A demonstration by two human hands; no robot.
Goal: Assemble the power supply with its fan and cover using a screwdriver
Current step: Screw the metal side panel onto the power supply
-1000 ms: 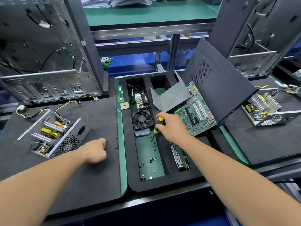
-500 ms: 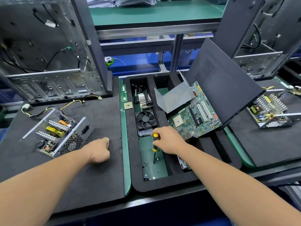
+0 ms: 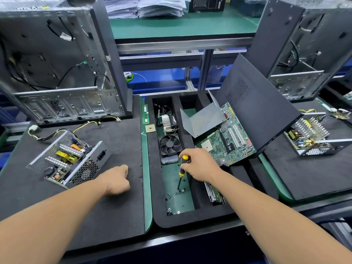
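An open power supply (image 3: 69, 159) with bare circuitry lies on the black mat at the left. My left hand (image 3: 116, 180) rests on the mat beside it as a curled fist, holding nothing. My right hand (image 3: 200, 164) grips a yellow-and-black screwdriver (image 3: 182, 172), tip pointing down among several small screws (image 3: 180, 191) on the green floor of the foam tray (image 3: 158, 216). A black fan (image 3: 169, 144) sits in the same compartment just behind the screwdriver. A bent grey metal cover (image 3: 202, 121) leans in the neighbouring compartment.
A motherboard (image 3: 226, 141) and a black case panel (image 3: 259, 111) lean over the tray's right side. A heatsink (image 3: 168, 122), a CPU chip (image 3: 150, 128) and a RAM stick (image 3: 145, 114) lie near the tray's back left. Open computer cases (image 3: 57, 63) stand behind; another power supply (image 3: 312, 138) lies at the right.
My right hand has brought the screwdriver down and toward me, from beside the fan to the screws on the tray floor. My left fist has stayed put.
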